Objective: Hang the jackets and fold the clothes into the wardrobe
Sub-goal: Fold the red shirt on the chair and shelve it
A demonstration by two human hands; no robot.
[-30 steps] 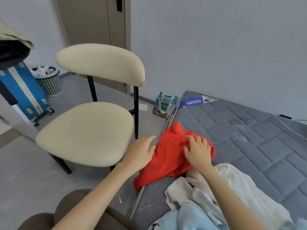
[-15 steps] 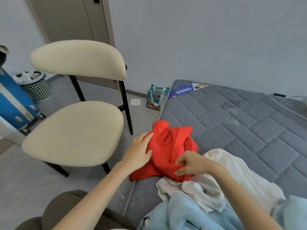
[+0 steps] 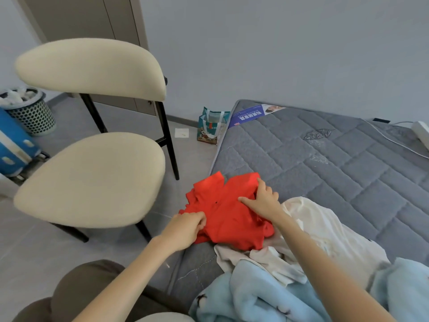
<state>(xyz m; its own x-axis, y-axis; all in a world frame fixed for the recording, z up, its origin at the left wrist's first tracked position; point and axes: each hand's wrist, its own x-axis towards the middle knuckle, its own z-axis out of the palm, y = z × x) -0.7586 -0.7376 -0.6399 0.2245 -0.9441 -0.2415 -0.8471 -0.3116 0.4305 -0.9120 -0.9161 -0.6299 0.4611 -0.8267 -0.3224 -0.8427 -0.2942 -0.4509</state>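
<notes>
A: Mattress (image 3: 336, 182)?
B: Grey, quilted in offset rectangles. Blue label (image 3: 253, 115), white script, at its far left corner.
A: Clothes by the near left edge?
B: Red garment (image 3: 227, 212), plain and bright. White garment (image 3: 325, 231), creamy. Blanket (image 3: 267, 296), pale blue with small dark marks.
A: On the floor?
B: Chair (image 3: 92, 180) cream, with black legs. Suitcase (image 3: 14, 145) blue with white patches. Basket (image 3: 32, 115) grey-green, dotted. Bag (image 3: 210, 127) teal and white.
</notes>
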